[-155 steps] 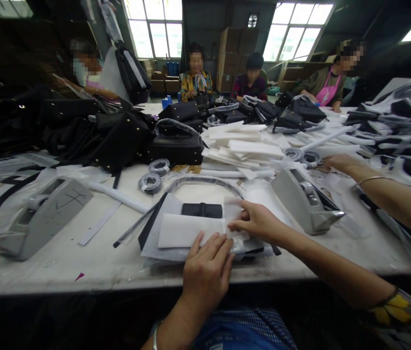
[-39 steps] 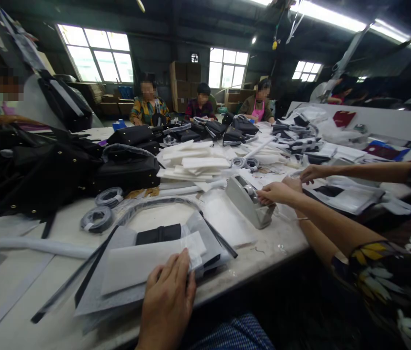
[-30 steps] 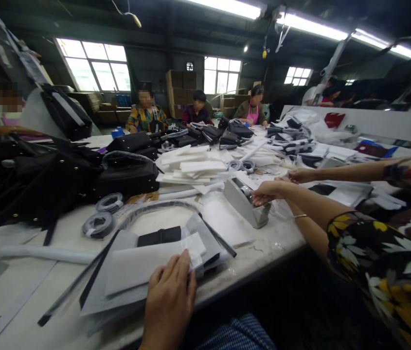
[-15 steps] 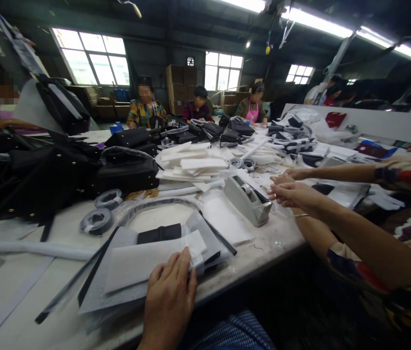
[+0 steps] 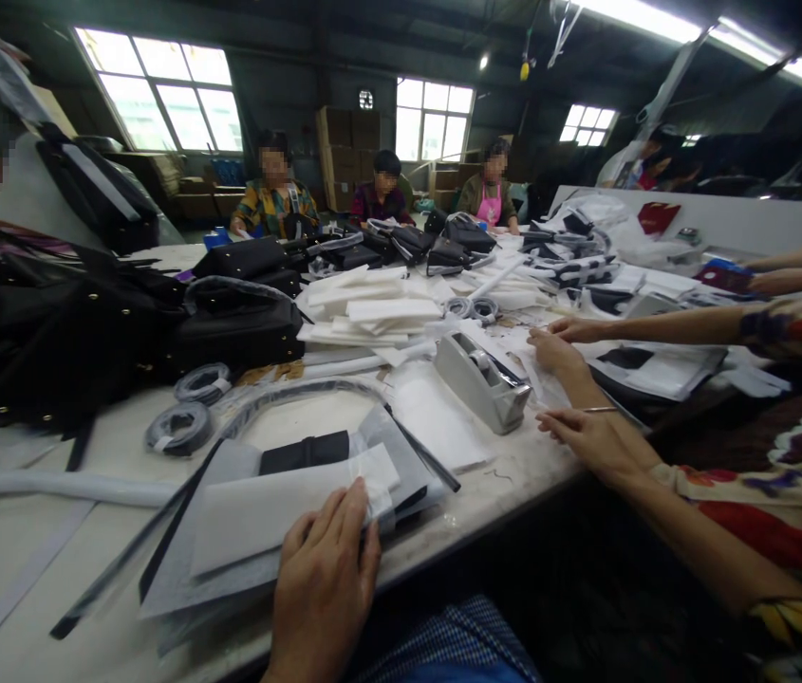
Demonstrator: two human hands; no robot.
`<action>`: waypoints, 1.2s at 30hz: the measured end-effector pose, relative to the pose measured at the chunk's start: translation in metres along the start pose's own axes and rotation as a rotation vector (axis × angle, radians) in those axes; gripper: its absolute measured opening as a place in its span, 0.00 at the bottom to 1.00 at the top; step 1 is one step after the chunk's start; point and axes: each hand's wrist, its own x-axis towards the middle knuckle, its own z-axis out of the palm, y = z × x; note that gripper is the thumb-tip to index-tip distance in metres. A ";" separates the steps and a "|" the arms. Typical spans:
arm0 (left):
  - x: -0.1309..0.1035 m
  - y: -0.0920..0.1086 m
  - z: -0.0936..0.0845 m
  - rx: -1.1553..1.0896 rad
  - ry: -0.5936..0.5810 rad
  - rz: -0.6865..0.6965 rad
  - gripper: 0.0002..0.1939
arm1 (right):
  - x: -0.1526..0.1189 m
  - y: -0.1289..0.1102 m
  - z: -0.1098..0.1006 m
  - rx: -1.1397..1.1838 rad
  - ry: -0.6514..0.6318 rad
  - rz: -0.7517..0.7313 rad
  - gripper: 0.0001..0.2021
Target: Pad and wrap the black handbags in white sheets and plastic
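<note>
My left hand (image 5: 322, 583) comes in at the bottom centre, its fingers pressed together and holding the near right end of a folded white foam sheet (image 5: 251, 517). Under the sheet are translucent wrapping (image 5: 179, 583) and a black piece (image 5: 305, 453), with a wrapped curved handle (image 5: 301, 387) behind. My right hand (image 5: 582, 438) reaches from the lower right, fingertips pinched, just right of a grey tape dispenser (image 5: 478, 384) and apart from it. Anything between those fingertips is too small to make out.
A neighbour's two hands (image 5: 561, 356) work beside the dispenser. Coiled wrapped straps (image 5: 178, 429) and black bags (image 5: 236, 332) lie to the left. White foam sheets (image 5: 372, 313) are piled in the middle. Several people sit across the table (image 5: 507, 470).
My right hand has moved from the dispenser's end down and slightly to the right. My left hand stays on the foam sheet. The neighbour's hands have shown more clearly behind my right arm.
</note>
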 end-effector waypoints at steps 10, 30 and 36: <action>0.002 0.000 -0.001 -0.063 0.000 -0.050 0.17 | -0.028 -0.080 -0.012 -0.401 -0.244 -0.999 0.11; -0.005 0.003 0.004 -0.235 -0.076 -0.238 0.13 | 0.040 -0.234 0.181 -0.749 -1.242 -1.134 0.06; -0.008 0.001 0.007 -0.235 -0.042 -0.179 0.11 | 0.036 -0.254 0.196 -1.001 -1.238 -1.159 0.08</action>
